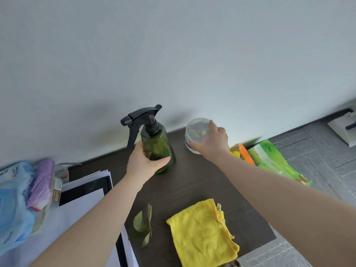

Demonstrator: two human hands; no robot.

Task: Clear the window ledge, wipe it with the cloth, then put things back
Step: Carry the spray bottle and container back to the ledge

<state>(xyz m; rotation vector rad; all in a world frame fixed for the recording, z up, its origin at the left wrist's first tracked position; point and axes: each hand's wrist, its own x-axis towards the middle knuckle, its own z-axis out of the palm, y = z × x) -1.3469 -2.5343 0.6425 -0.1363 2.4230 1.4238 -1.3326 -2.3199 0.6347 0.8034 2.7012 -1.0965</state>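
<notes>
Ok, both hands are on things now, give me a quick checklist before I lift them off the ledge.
1. Left hand curled round the spray bottle: ok.
2. Right hand gripping the round tub: ok; fingers reach over the lid, thumb at the side.
3. Tub lid shut tight: cannot tell.
4. Spray bottle upright: ok, only slightly tilted.
5. Yellow cloth ready for wiping: ok, folded on the ledge, apart from both hands.
6. Rest of ledge cleared: not ok; dry leaves lie beside the cloth.
</notes>
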